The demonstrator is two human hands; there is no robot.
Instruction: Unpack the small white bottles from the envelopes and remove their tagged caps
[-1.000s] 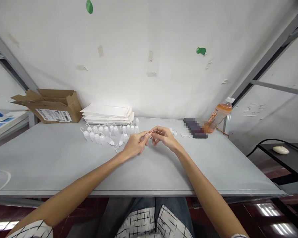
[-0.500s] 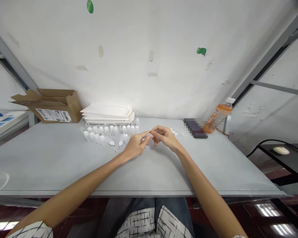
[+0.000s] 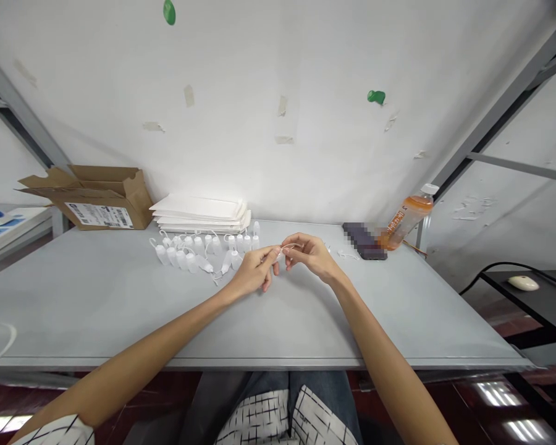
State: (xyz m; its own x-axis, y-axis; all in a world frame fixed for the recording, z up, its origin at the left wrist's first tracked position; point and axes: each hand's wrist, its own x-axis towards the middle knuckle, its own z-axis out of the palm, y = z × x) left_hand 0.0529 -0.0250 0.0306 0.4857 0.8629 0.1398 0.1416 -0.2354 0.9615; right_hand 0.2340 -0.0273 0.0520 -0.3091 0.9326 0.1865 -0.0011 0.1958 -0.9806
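Observation:
My left hand (image 3: pixel 254 269) and my right hand (image 3: pixel 309 254) meet over the middle of the grey table (image 3: pixel 278 327), fingertips almost touching. Between the fingers of my right hand runs a thin white strap (image 3: pixel 293 245). The left fingers are pinched on something white, mostly hidden. Just left of my hands, several small white bottles (image 3: pixel 192 262) with looped straps stand in rows, a few of them tilted or lying down. Small white pieces (image 3: pixel 347 254) lie to the right of my right hand.
White sheets or envelopes (image 3: pixel 199 213) are stacked behind the bottles. An open cardboard box (image 3: pixel 106 204) sits at the back left. At the back right are a dark, partly blurred phone (image 3: pixel 366 242) and a leaning bottle of orange drink (image 3: pixel 410 216).
The fingers of my left hand have shifted slightly, its lower fingers now hanging further down. My right hand has hardly moved and still has the strap.

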